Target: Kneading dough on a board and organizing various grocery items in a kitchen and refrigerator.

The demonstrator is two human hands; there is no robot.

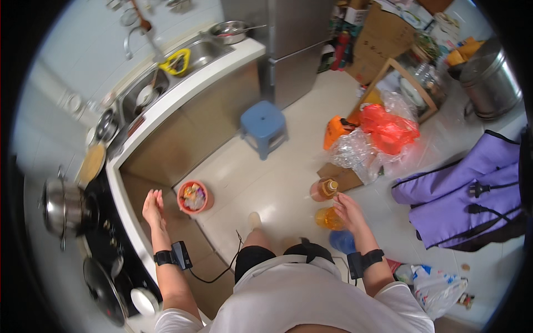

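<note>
My left hand (154, 208) is raised near the counter edge on the left, fingers loosely bent, with nothing visible in it. A pink waste bin (194, 196) holding wrappers stands on the floor beside it in the picture. On the right, my right hand (349, 210) has its fingers loosely curled, with no object seen in them. It overlaps an amber oil bottle with a white cap (325, 189) and a bottle of yellow oil (328, 218). Whether the fingertips touch either bottle is unclear. A blue container (342, 241) is partly hidden by my right forearm.
A blue plastic stool (263, 120) stands ahead on the floor. Plastic bags (389, 129) and a cardboard box (379, 41) crowd the right. Purple fabric with plugged cords (462, 195) lies nearer. Along the left runs a white counter (187, 93) with a double sink and stove.
</note>
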